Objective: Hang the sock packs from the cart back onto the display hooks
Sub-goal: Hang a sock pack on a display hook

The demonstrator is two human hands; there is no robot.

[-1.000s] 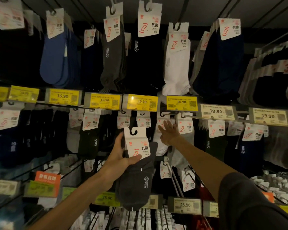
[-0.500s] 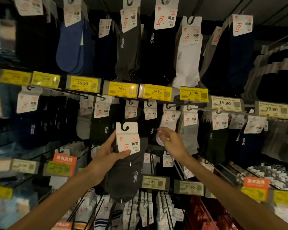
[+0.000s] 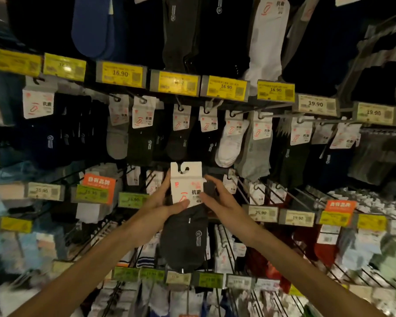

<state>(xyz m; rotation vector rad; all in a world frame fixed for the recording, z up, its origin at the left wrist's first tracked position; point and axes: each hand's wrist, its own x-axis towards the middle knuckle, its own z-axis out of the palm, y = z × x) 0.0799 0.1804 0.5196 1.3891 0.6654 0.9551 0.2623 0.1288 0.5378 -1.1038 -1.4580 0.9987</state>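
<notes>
**A:** Head view, first entry: what has moved since half a second ago?

**B:** The right hand (image 3: 222,202) is no longer reaching among the row of hanging packs (image 3: 144,124). It is now gripping the dark sock pack (image 3: 184,239), joining the left hand (image 3: 156,209).

**A:** Item, left hand?

**B:** It is grasping the pack's white header card (image 3: 185,181), with the thumb lying across the card's lower front and the fingers behind it.

**A:** Item, right hand?

**B:** Its fingers are curling round the pack's right edge, at the point where the card meets the sock.

**A:** Location of the pack?

**B:** It is being held upright in front of the rack, just below the middle row. It is not hanging from any of the display hooks (image 3: 275,108), and the card's cut-out is showing free at the top.

**A:** Surroundings?

**B:** Yellow price tags (image 3: 121,74) are running along the rail above. A white pack (image 3: 230,145) is hanging up and to the right of the held pack. An orange sign (image 3: 98,181) is sitting to the left of the hands.
</notes>
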